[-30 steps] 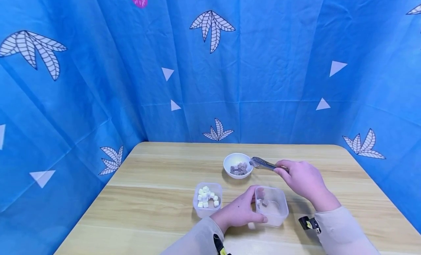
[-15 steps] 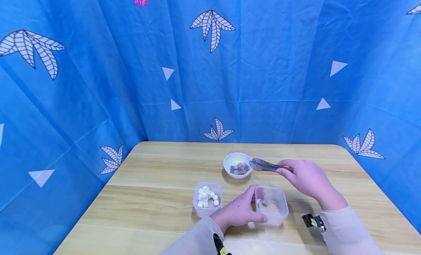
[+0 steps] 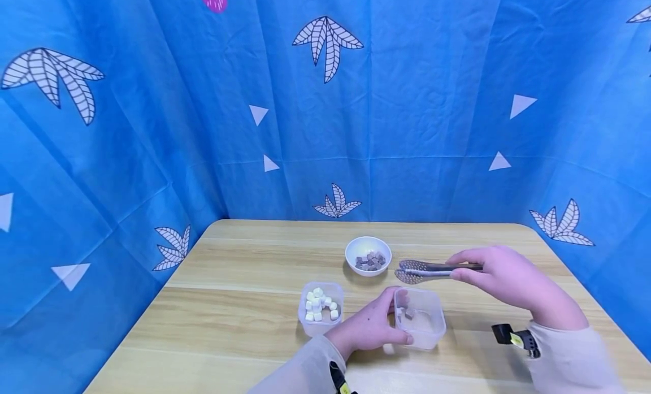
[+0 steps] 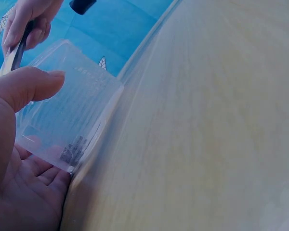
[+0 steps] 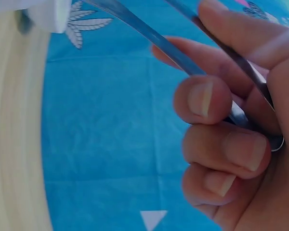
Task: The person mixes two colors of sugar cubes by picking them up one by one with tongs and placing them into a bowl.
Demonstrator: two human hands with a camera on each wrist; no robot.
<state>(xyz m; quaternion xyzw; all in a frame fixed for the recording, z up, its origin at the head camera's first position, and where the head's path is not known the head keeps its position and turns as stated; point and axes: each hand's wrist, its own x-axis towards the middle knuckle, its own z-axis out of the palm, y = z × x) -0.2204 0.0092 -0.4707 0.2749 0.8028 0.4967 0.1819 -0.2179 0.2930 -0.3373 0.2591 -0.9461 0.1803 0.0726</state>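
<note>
My left hand [image 3: 368, 327] holds a clear plastic container [image 3: 426, 340] at its left side, thumb at the front and fingers behind. Inside it a brownish cube [image 3: 409, 314] lies near the left wall; the left wrist view shows a small dark cluster [image 4: 73, 151] in a corner. My right hand [image 3: 500, 276] grips metal tongs [image 3: 422, 267] with perforated ends, which are spread apart with nothing visible between them. The tongs hover above and behind the container. In the right wrist view, curled fingers [image 5: 202, 101] wrap the tongs' arms.
Behind the container stands a white bowl [image 3: 356, 247] with several grey-brown cubes [image 3: 371, 262]. Another clear container [image 3: 319, 329], holding several white cubes [image 3: 316, 303], sits left of my left hand. Blue patterned cloth [image 3: 325, 128] hangs behind the wooden table [image 3: 244, 303].
The right hand and tongs have moved right, away from the bowl's rim, and the tongs' ends have spread apart. The left hand and container have stayed in place.
</note>
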